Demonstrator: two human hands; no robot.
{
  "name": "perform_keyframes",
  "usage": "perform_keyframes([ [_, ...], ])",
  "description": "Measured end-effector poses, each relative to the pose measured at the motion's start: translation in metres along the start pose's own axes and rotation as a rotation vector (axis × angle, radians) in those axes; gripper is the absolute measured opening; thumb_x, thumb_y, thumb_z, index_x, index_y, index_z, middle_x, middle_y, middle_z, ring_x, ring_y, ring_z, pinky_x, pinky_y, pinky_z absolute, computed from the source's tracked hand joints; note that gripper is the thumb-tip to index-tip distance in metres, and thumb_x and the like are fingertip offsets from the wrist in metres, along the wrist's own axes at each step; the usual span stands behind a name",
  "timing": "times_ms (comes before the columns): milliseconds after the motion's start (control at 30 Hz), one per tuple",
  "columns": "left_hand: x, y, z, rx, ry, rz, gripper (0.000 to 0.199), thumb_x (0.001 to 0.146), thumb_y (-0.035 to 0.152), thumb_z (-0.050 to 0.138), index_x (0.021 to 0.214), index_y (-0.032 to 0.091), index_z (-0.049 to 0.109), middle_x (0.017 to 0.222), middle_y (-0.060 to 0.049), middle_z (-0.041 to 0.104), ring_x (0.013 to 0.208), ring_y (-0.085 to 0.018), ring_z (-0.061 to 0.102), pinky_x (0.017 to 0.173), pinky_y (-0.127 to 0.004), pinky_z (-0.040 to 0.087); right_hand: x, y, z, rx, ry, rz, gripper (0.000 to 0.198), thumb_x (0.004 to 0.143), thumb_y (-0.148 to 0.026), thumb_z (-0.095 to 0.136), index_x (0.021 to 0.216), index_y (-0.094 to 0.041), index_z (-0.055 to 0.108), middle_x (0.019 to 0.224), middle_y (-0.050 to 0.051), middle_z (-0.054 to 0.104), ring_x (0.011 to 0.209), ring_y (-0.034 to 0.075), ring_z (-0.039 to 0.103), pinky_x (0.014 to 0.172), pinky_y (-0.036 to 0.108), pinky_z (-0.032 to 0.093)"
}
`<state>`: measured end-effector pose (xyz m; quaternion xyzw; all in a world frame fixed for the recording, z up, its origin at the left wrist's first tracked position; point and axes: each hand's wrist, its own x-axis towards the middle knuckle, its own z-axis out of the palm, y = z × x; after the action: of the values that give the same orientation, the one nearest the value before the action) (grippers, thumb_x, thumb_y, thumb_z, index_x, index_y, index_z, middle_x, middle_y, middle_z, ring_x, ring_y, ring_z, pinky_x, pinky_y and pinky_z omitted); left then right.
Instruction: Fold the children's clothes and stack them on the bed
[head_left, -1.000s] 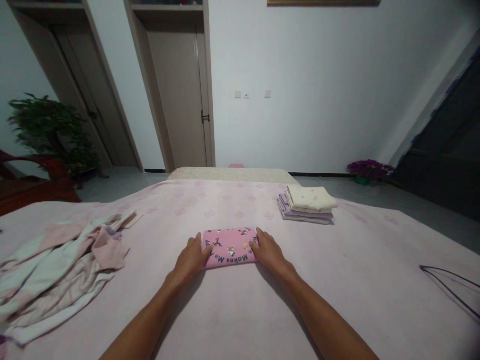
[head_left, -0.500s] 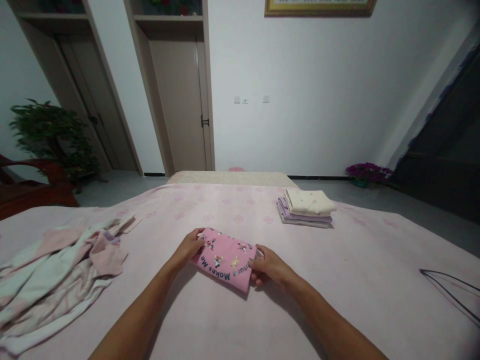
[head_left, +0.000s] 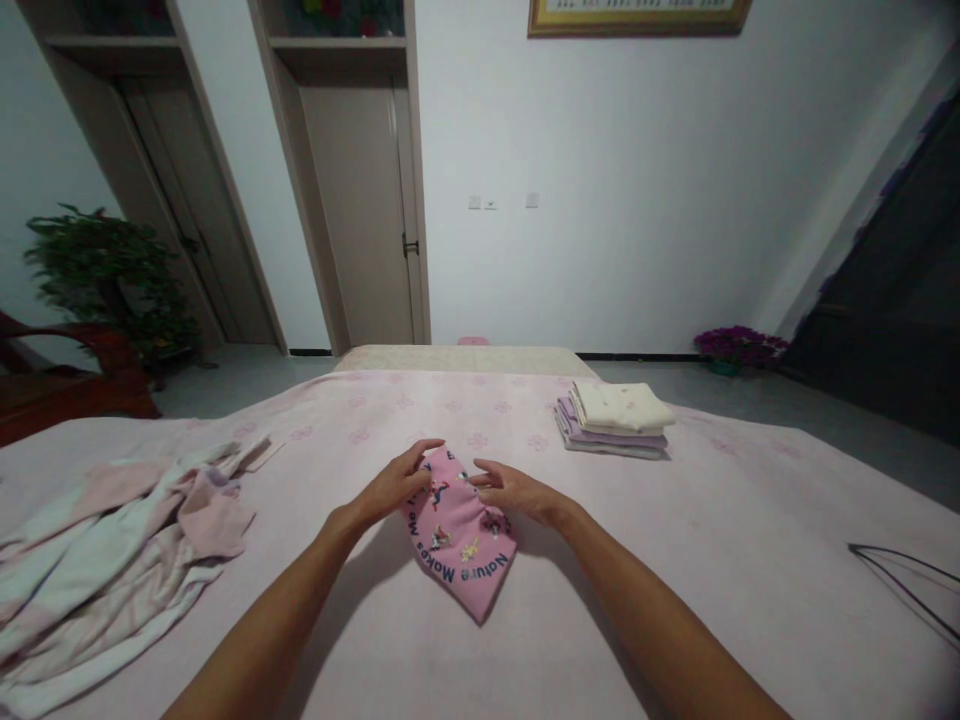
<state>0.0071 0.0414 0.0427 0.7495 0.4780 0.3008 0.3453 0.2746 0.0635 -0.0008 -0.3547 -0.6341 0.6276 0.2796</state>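
A folded pink garment (head_left: 461,545) with small cartoon figures and the dark lettering "Nature Makes Me" is in front of me, one corner pointing toward me. My left hand (head_left: 401,482) grips its upper left edge, thumb on the printed face and fingers behind. Along the upper right edge is my right hand (head_left: 517,490), its fingers stretched out and slightly apart, touching the creased cloth. The garment's underside is hidden.
A crumpled heap of pale pink and white clothes (head_left: 127,550) lies on the left of the pink patterned bedspread (head_left: 450,670). Toward the far right sits a stack of folded cloths (head_left: 619,420), cream over purple and grey. A black looped cord (head_left: 900,570) rests at the right edge.
The pink garment has turned so a corner points toward me, and its upper right side has creased. My right hand has shifted up from the right edge, its fingers now stretched out.
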Motion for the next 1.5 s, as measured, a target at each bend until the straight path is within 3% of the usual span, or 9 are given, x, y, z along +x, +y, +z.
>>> perform_keyframes([
  [133,0.005,0.038,-0.011,-0.121,-0.102,0.053,0.063,0.080,0.028,0.049,0.142,0.019,0.047,0.101,-0.003,0.064,0.086,-0.019,0.056,0.077,-0.029,0.045,0.001,-0.023,0.009,0.236,-0.313,0.062,0.090,0.054,-0.041,0.092,0.134,-0.016,0.057,0.121,0.012,0.069,0.111,0.026,0.066,0.098,0.039,0.050],
  [233,0.013,0.046,-0.009,-0.158,-0.131,0.049,0.065,0.078,0.027,0.050,0.142,0.019,0.047,0.096,-0.002,0.062,0.083,-0.018,0.054,0.075,-0.029,0.044,-0.008,-0.026,0.015,0.324,-0.357,0.115,0.080,0.054,-0.043,0.091,0.123,-0.013,0.063,0.111,0.013,0.073,0.101,0.026,0.070,0.093,0.038,0.052],
  [333,0.020,0.038,0.001,-0.173,-0.140,0.038,0.064,0.079,0.029,0.051,0.141,0.019,0.048,0.086,0.000,0.058,0.077,-0.017,0.052,0.071,-0.028,0.042,-0.022,-0.020,0.019,0.362,-0.353,0.123,0.070,0.058,-0.043,0.090,0.118,-0.013,0.065,0.107,0.013,0.075,0.100,0.027,0.070,0.095,0.039,0.051],
  [567,0.022,0.022,0.042,-0.143,-0.103,0.037,0.056,0.090,0.046,0.052,0.138,0.016,0.051,0.073,0.004,0.052,0.066,-0.013,0.047,0.060,-0.025,0.037,-0.059,-0.004,0.022,0.420,-0.105,0.015,0.064,0.067,-0.047,0.084,0.117,-0.011,0.066,0.107,0.015,0.074,0.094,0.026,0.072,0.091,0.038,0.052],
  [833,0.015,-0.013,0.070,-0.311,0.163,-0.048,0.058,0.090,0.052,0.054,0.135,0.017,0.053,0.103,-0.009,0.072,0.092,-0.022,0.069,0.091,-0.039,0.051,-0.080,-0.010,0.006,0.703,0.262,-0.083,0.041,0.084,-0.035,0.069,0.118,-0.013,0.066,0.101,0.013,0.078,0.089,0.026,0.075,0.091,0.043,0.056],
  [1067,-0.014,-0.053,0.087,-0.230,0.208,-0.060,0.049,0.089,0.050,0.055,0.127,0.019,0.060,0.098,-0.007,0.074,0.090,-0.021,0.071,0.090,-0.037,0.053,-0.095,-0.014,-0.048,0.913,0.572,-0.070,0.038,0.094,-0.037,0.053,0.120,-0.012,0.067,0.096,0.012,0.079,0.099,0.027,0.074,0.099,0.048,0.053],
  [1333,-0.014,-0.063,0.092,-0.152,0.235,-0.055,0.050,0.091,0.052,0.052,0.131,0.022,0.057,0.099,-0.004,0.074,0.092,-0.020,0.071,0.090,-0.035,0.054,-0.067,-0.082,-0.174,0.855,0.995,-0.571,0.036,0.096,-0.040,0.049,0.119,-0.019,0.066,0.106,0.006,0.077,0.104,0.022,0.070,0.102,0.048,0.051],
  [1400,-0.014,-0.065,0.093,-0.111,0.219,-0.059,0.049,0.093,0.051,0.050,0.133,0.023,0.056,0.102,-0.005,0.073,0.094,-0.020,0.071,0.091,-0.034,0.053,-0.053,-0.086,-0.201,0.875,1.091,-0.597,0.038,0.096,-0.043,0.048,0.119,-0.020,0.066,0.108,0.005,0.076,0.105,0.021,0.069,0.102,0.048,0.051],
  [1500,-0.015,-0.066,0.093,-0.049,0.204,-0.062,0.047,0.093,0.049,0.050,0.133,0.024,0.056,0.104,-0.005,0.073,0.098,-0.020,0.069,0.092,-0.034,0.051,-0.035,-0.069,-0.226,0.915,1.251,-0.520,0.033,0.094,-0.034,0.047,0.118,-0.019,0.064,0.102,0.006,0.074,0.103,0.021,0.068,0.101,0.048,0.050],
])
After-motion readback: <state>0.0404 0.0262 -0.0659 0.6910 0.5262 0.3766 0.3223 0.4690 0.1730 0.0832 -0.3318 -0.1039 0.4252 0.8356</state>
